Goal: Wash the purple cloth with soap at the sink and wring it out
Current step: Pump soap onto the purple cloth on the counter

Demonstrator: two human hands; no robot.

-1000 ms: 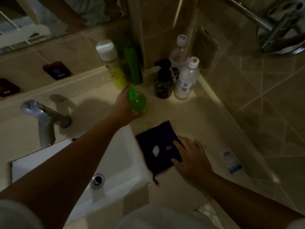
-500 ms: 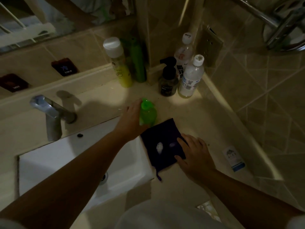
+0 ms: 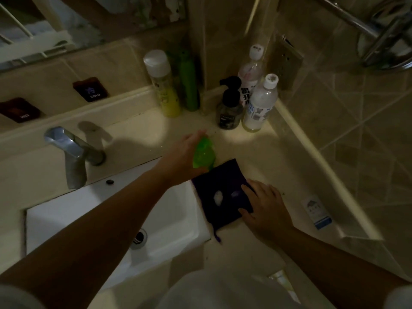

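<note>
The purple cloth (image 3: 219,186) lies flat on the counter just right of the white sink (image 3: 169,210), with two small blobs of white soap foam on it. My right hand (image 3: 265,208) presses flat on the cloth's right edge, fingers spread. My left hand (image 3: 180,157) grips a small green soap bottle (image 3: 204,156) at the cloth's far corner. The bottle's lower part is hidden behind my hand.
A chrome tap (image 3: 71,152) stands at the sink's back left. Several bottles crowd the back corner: a yellow-green one (image 3: 163,88), a dark green one (image 3: 189,85), a black pump bottle (image 3: 229,110) and two clear white-capped ones (image 3: 259,105). A small packet (image 3: 316,210) lies by the right wall.
My left hand has brought the green bottle from further back on the counter down toward the cloth. My right hand has stayed on the cloth.
</note>
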